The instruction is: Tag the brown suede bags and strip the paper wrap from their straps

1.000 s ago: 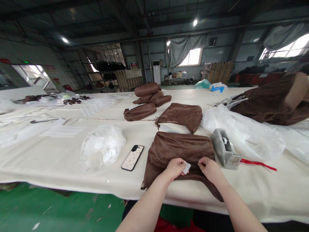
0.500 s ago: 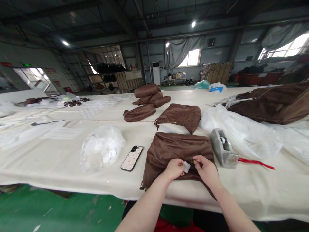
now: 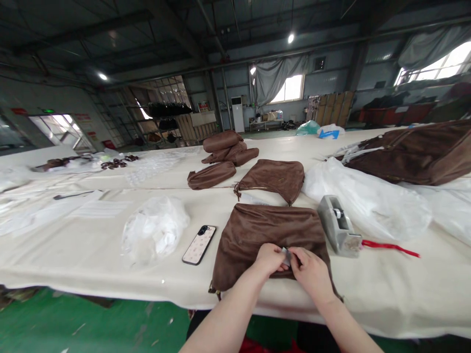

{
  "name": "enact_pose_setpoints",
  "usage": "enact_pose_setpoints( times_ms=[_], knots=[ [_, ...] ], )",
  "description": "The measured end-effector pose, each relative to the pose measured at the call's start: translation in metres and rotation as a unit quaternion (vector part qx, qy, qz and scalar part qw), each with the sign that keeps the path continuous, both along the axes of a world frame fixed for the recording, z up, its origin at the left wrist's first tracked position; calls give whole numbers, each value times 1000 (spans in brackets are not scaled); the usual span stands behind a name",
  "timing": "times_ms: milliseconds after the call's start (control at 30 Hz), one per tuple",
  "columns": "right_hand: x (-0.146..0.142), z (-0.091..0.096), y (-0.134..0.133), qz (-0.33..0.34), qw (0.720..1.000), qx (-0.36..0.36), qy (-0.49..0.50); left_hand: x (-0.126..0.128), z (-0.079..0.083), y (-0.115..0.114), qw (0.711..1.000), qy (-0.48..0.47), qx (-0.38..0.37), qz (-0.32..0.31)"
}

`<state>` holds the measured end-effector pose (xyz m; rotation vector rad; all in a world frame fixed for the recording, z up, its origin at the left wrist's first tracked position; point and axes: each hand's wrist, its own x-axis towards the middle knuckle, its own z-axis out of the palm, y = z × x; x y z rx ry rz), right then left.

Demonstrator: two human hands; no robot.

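A brown leather-like bag [image 3: 272,223] lies flat on the table in front of me, with small metal fittings at its lower corners. My left hand [image 3: 271,258] is over the bag's lower middle, its fingers pinched on a small whitish slip [image 3: 286,256]. Right beside it, my right hand [image 3: 312,270] is closed with thumb and fingertips against the slip's right edge. Whatever those right fingers grip is hidden. To the bag's right stands a grey tape dispenser [image 3: 339,226], with a red ribbon [image 3: 392,247] trailing from it.
A phone [image 3: 199,245] and crumpled clear plastic [image 3: 154,228] lie to the left. Behind are another brown bag [image 3: 273,176] and several stuffed brown pieces [image 3: 211,175]. White plastic sheeting [image 3: 368,201] and a large brown bag pile [image 3: 415,157] occupy the right.
My right hand has moved left and down, from a small brass-coloured fitting on the bag to the slip in my left hand. Both hands now meet.
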<state>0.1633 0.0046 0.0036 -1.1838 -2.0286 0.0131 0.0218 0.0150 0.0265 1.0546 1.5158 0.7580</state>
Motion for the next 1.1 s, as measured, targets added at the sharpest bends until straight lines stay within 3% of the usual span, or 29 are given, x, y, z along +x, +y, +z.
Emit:
enact_pose_setpoints(
  times_ms=[200,433,600,700,833,900,1100],
  knots=[
    [-1,-3,3,17,999,-34,28,3,-3,3,1000,14,0,19],
    [3,-4,8,60,979,-183,69,3,-2,3,1000,18,10,11],
    [11,-7,16,77,943,-270,180,2,-8,2,999,21,30,-1],
    [14,-3,20,25,913,-319,253,2,-15,3,999,29,44,0],
    [13,10,26,-13,914,-381,143,1,-20,2,998,26,60,-2],
    [10,15,30,-2,896,-431,105,1,-20,0,998,20,65,-7],
    [3,16,34,22,869,-477,129,0,-20,-3,996,40,79,-10]
  ],
)
